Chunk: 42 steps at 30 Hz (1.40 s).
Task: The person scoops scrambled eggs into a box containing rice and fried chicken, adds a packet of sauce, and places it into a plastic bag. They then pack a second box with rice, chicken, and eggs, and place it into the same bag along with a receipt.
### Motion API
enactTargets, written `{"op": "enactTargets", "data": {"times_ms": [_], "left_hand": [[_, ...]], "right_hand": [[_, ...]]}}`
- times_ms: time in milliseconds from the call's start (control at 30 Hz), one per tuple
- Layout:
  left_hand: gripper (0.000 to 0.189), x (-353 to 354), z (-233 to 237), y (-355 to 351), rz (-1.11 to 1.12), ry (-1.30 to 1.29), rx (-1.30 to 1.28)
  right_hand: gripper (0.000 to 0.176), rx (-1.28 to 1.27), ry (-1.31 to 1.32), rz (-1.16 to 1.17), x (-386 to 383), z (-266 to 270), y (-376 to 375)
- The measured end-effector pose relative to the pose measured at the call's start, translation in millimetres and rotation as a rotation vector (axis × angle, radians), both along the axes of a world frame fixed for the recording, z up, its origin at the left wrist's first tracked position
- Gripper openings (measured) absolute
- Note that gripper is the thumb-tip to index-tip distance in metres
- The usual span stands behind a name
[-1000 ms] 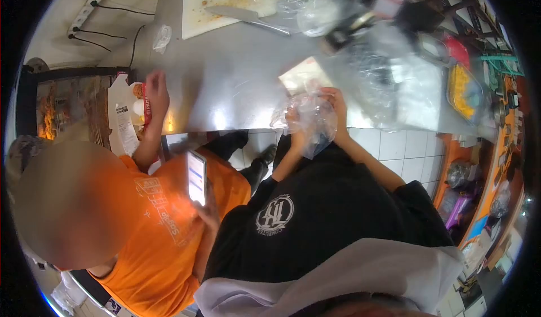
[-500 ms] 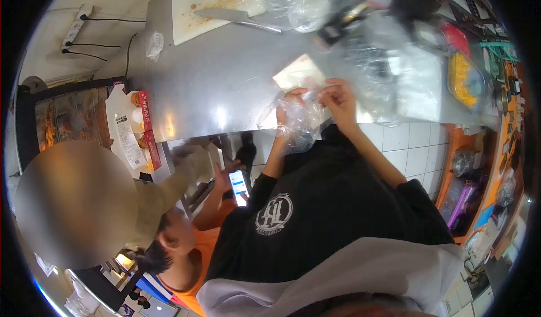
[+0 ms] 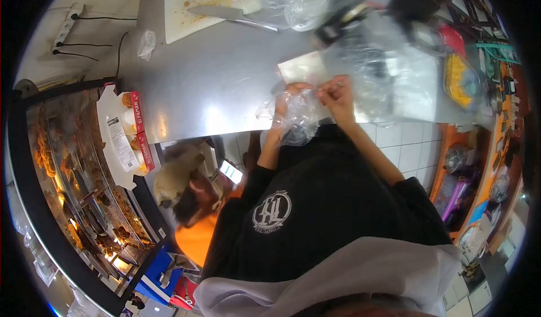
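A clear plastic bag (image 3: pixel 301 120) hangs at the front edge of the metal table. Around its upper part are the closed fingers of my left hand (image 3: pixel 291 94). My right hand (image 3: pixel 336 96) is just to the right, its thumb and fingers pinched near the top of the bag; what is between them is too small to make out. Just behind both hands lies a flat whitish sheet or packet (image 3: pixel 303 67) on the metal table (image 3: pixel 197 86).
A knife (image 3: pixel 234 17) rests on a white cutting board (image 3: pixel 177 15). Boxes of food (image 3: pixel 120 134) stand by a glass display case (image 3: pixel 62 170). A person in orange (image 3: pixel 197 235) holds a phone (image 3: pixel 230 172). Plastic bags (image 3: pixel 366 69) and a yellow-filled container (image 3: pixel 459 80) are at right.
The capped person at the left has moved down and right, uncovering the display case. The phone has shifted left and tilted. My hands stay close together at the bag, which has shifted slightly.
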<state>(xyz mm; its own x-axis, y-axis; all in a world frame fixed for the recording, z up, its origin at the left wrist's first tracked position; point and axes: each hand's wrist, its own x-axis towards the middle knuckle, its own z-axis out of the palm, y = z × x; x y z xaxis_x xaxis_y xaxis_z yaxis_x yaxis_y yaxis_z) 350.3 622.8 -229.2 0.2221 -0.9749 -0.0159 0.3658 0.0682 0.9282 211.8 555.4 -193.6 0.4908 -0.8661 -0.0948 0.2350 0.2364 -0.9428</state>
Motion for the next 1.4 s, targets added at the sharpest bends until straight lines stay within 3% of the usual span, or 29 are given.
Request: {"op": "enactTargets", "data": {"times_ms": [133, 200, 333, 433, 500, 633, 700, 733, 800, 933, 1000, 1200, 1300, 1367, 1400], "left_hand": [[0.015, 0, 2, 0, 0.005, -0.080, -0.069], [0.018, 0, 3, 0, -0.002, 0.131, -0.006], [0.022, 1, -1, -1, -0.026, 0.120, -0.040], [0.023, 3, -4, -1, -0.046, 0.192, 0.071], [0.023, 4, -5, -2, -0.043, 0.218, -0.071], [0.024, 2, 1, -2, -0.045, 0.216, -0.042], [0.023, 0, -1, 0, -0.038, 0.420, -0.077], [0.023, 0, -2, 0, -0.038, 0.420, -0.076], [0.018, 3, -2, 0, -0.023, 0.001, -0.071], [0.014, 1, 9, 0, 0.018, 0.029, -0.079], [0.013, -2, 17, 1, -0.007, 0.272, -0.055], [0.016, 3, -12, 3, -0.005, 0.117, -0.072], [0.025, 6, -15, 9, -0.027, 0.195, -0.040], [0.025, 4, -14, 9, 0.017, 0.209, 0.022], [0.026, 2, -10, 7, 0.038, 0.218, 0.052]], "right_hand": [[0.036, -0.004, -0.013, -0.029, 3, 0, 5], [0.036, -0.013, -0.011, -0.040, 4, 2, 5], [0.036, -0.010, -0.015, -0.038, 4, 1, 5], [0.035, 0.006, -0.021, -0.003, 5, -4, 4], [0.035, 0.023, -0.012, 0.016, 5, -5, 4], [0.034, 0.036, -0.018, 0.014, 4, -2, 6], [0.033, 0.036, -0.036, 0.000, 4, -1, 7], [0.033, 0.029, -0.044, -0.012, 4, -1, 7], [0.033, 0.022, -0.053, -0.026, 4, 0, 8], [0.032, 0.014, -0.044, -0.030, 4, -1, 7], [0.032, 0.014, -0.041, -0.031, 5, -2, 7], [0.029, 0.015, 0.057, 0.063, 7, -4, 5], [0.022, 0.039, 0.106, 0.036, 5, 5, 7], [0.015, -0.411, 0.499, 0.016, -1, 17, 9], [0.015, -0.412, 0.499, 0.015, -5, 20, 10]]}}
